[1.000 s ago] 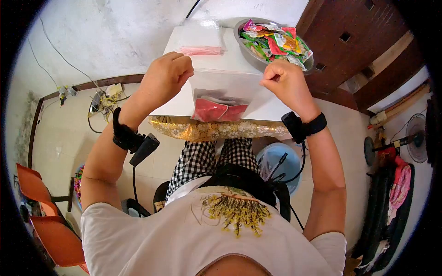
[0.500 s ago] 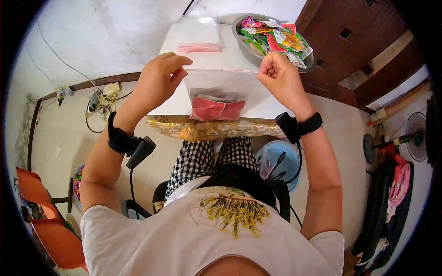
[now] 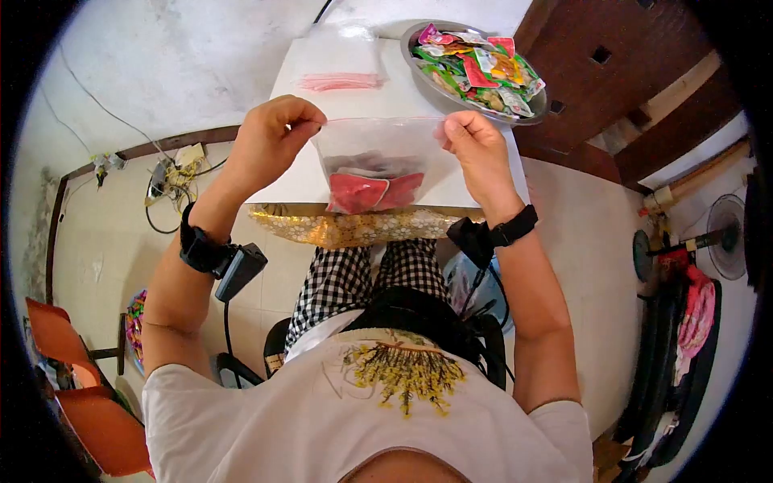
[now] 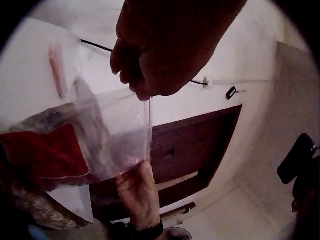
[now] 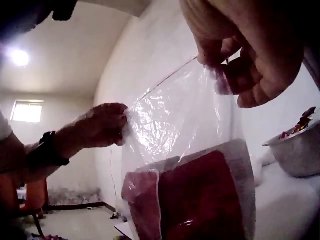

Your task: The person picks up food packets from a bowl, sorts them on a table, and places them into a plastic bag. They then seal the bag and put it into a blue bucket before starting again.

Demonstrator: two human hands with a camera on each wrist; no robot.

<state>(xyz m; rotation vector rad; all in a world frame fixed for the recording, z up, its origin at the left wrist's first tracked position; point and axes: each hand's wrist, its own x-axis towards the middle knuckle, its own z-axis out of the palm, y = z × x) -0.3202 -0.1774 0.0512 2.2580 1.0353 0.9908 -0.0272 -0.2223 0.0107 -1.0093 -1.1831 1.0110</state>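
A clear plastic zip bag (image 3: 378, 145) with a reddish-pink seal line hangs upright between my two hands over the front of the white table. Red packets (image 3: 360, 191) lie in its bottom, as the right wrist view (image 5: 200, 195) also shows close up. My left hand (image 3: 275, 137) pinches the bag's top left corner between thumb and fingers. At the opposite top corner, my right hand (image 3: 477, 153) pinches the seal edge, its fingertips partly behind the film in the right wrist view.
A metal basin (image 3: 527, 121) of colourful packets stands at the table's back right. Behind the bag lies a stack of flat clear bags (image 3: 342, 60) with pink edges. Gold patterned cloth (image 3: 354, 227) runs along the white table's (image 3: 278, 181) front edge. A blue bucket (image 3: 498, 302) is on the floor.
My right hand has moved left and down onto the bag's top right corner. The left hand's fingers have closed on the left corner. The bag has shifted slightly left.
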